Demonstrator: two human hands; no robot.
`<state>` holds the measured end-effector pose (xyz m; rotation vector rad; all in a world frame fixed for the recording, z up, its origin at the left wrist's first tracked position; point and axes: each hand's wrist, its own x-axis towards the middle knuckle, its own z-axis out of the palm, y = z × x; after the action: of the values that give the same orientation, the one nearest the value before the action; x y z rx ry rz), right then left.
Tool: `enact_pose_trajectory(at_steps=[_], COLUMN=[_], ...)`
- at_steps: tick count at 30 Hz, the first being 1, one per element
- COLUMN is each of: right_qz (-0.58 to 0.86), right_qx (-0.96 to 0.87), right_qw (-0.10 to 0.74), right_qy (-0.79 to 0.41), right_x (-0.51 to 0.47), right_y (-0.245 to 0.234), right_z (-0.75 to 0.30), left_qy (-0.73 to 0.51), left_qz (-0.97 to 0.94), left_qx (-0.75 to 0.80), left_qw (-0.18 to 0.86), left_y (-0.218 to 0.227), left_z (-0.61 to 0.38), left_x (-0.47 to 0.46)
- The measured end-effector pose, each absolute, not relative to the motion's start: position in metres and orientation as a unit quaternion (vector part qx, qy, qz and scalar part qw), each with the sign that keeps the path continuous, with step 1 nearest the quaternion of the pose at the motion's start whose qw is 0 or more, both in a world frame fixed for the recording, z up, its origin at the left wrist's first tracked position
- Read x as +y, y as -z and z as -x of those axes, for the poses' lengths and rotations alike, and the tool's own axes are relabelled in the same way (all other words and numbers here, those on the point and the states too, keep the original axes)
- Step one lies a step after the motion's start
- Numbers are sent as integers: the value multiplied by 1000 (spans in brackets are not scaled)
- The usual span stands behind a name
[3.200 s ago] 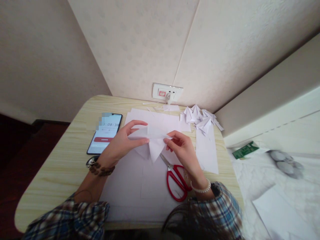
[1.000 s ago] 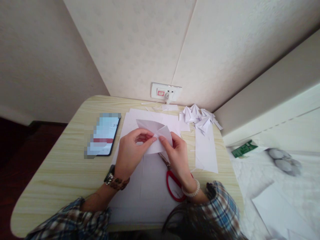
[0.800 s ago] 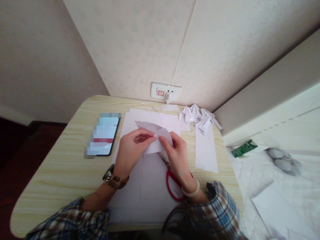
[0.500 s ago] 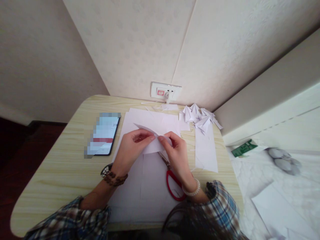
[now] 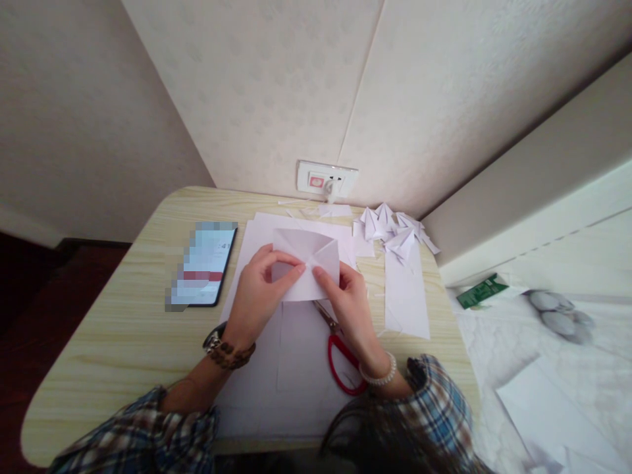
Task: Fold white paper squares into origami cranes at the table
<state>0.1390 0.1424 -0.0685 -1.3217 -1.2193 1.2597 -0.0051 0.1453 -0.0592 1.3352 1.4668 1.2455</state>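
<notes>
A creased white square of paper (image 5: 306, 245) is held up above the table, its fold lines meeting near the middle. My left hand (image 5: 264, 280) pinches it from the left, thumb close to the centre and fingers behind. On the other side my right hand (image 5: 343, 289) grips it the same way, with the thumb on the front. Red-handled scissors (image 5: 336, 355) lie under my right hand, partly hidden by the wrist. Larger white sheets (image 5: 257, 395) are spread beneath both hands.
Folded white paper pieces (image 5: 388, 230) are heaped at the back right, beside a paper strip (image 5: 407, 296). A phone (image 5: 205, 263) lies at the left. A wall socket (image 5: 326, 179) with a plug is behind the table. A green box (image 5: 482, 291) sits off to the right.
The paper has opened out: its upper part, seen nearly edge-on and slanted before, now stands spread as a full square facing me. Both hands have barely moved.
</notes>
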Motion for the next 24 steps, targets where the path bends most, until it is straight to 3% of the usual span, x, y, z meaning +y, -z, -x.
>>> enact_pose_trajectory(at_steps=[8,24], right_qz=[542,542], right_qx=[-452,-417], right_qw=[449,463], right_qy=[-548,-563], right_x=[144,146], right_y=[66,60], right_z=[-137,-141], left_qy=[-466,-488], left_qz=[-567,-521], left_qx=[582,571], left_qw=[349,405], left_y=[57,52], left_z=[8,3], left_x=[143,141])
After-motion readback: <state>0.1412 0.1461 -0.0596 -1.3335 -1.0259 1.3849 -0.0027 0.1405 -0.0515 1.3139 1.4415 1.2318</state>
